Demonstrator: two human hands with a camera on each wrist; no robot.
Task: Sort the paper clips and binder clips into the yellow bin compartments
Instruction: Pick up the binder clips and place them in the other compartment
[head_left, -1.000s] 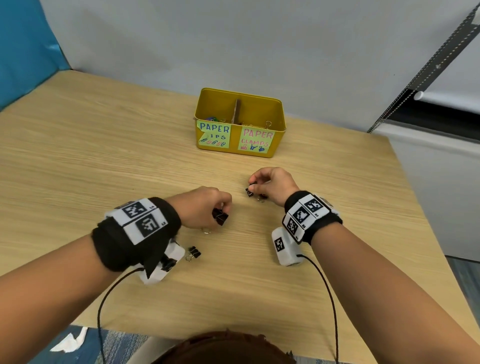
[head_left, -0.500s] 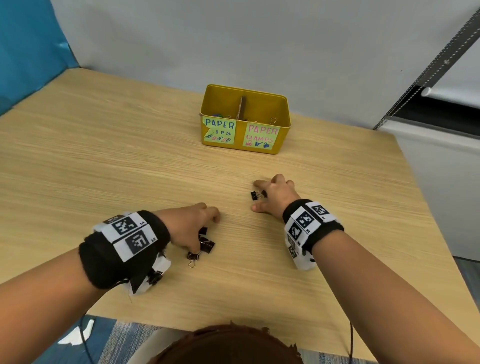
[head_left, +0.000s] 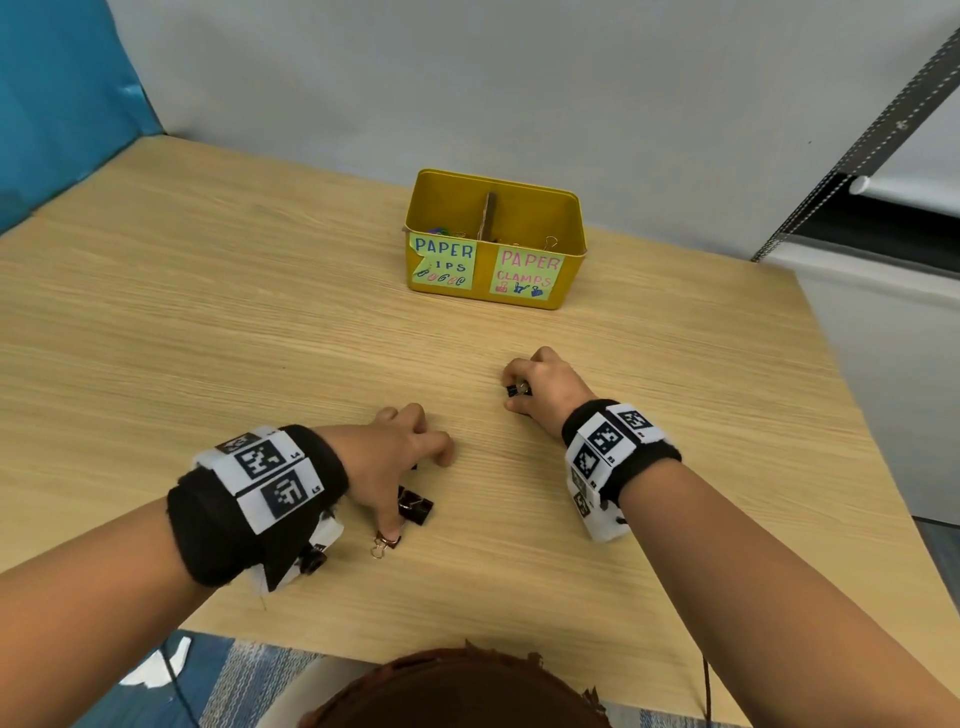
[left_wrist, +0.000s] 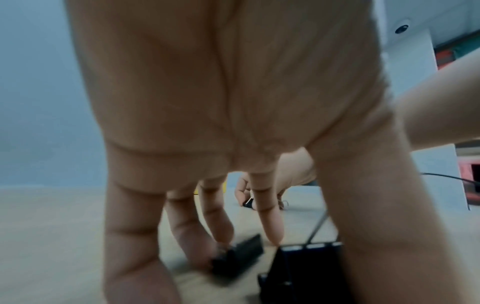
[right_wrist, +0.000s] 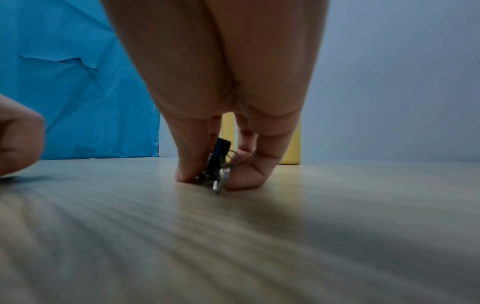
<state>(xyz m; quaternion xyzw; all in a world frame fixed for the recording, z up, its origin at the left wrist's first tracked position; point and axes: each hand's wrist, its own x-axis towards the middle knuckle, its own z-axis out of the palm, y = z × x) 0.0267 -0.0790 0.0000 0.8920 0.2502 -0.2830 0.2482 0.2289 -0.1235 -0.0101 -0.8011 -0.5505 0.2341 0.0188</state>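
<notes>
On the counter (head_left: 208, 322) just short of the yellow bin (head_left: 566, 218), your right hand (head_left: 545, 387), the nearer one, pinched a binder clip (head_left: 518, 388), while your left hand (head_left: 384, 457), fingers spread, touched two more clips (head_left: 415, 508).

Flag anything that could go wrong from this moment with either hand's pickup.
1. The right hand pinches a binder clip by fingertips at table level; the grip looks shallow, so it might slip on lifting.
2. The left hand spreads over several loose black clips; it may scatter them or grab only one.
3. The yellow bin has adjacent compartments, so a hurried drop could land wrong.
</notes>
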